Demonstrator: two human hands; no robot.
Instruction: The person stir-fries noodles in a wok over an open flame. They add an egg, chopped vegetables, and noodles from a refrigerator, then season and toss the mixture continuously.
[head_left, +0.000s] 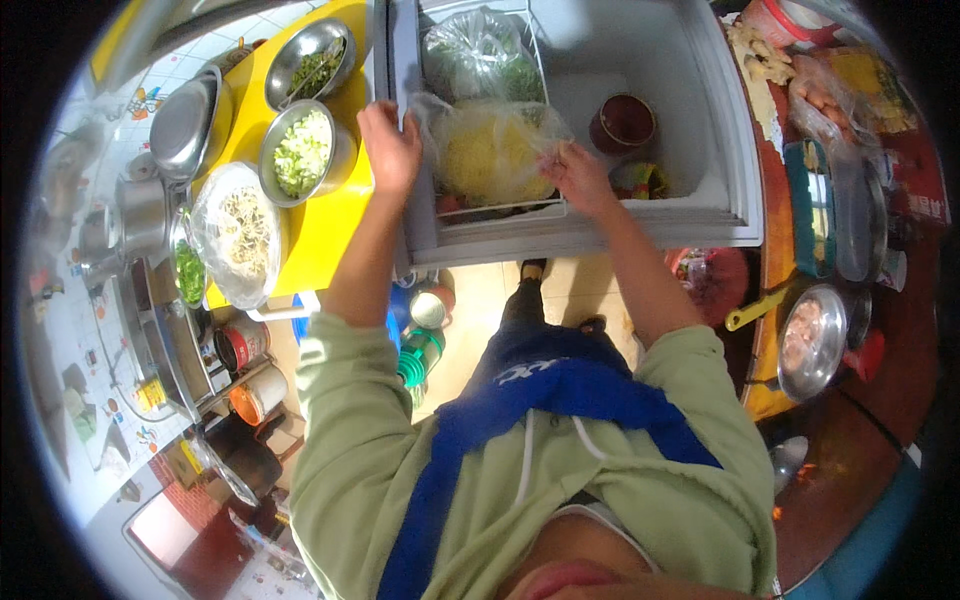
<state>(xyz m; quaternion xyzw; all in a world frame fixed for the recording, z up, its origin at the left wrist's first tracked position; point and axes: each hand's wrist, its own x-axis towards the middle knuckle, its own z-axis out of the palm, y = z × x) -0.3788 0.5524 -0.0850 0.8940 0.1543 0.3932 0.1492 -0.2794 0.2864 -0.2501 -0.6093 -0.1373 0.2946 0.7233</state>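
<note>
In the chest freezer (679, 82) before me, a clear plastic bag of yellow noodle-like strands (491, 161) lies in a white wire basket (551, 67). My right hand (579, 178) pinches the right edge of this bag. My left hand (391, 150) is at the freezer's left rim, fingers curled, beside the bag's left edge; whether it grips the plastic is unclear. Behind the noodle bag sits another clear bag with green leaves (480, 56). A dark red round container (622, 124) stands on the freezer floor, with a small yellow packet (645, 180) near it.
A yellow surface (322, 247) at left bears a metal bowl of chopped pale-green vegetable (301, 154), a bowl of dark greens (319, 71) and a bag of bean sprouts (244, 232). On the right, a metal bowl of raw meat (806, 337) stands by a yellow-green handle (757, 306).
</note>
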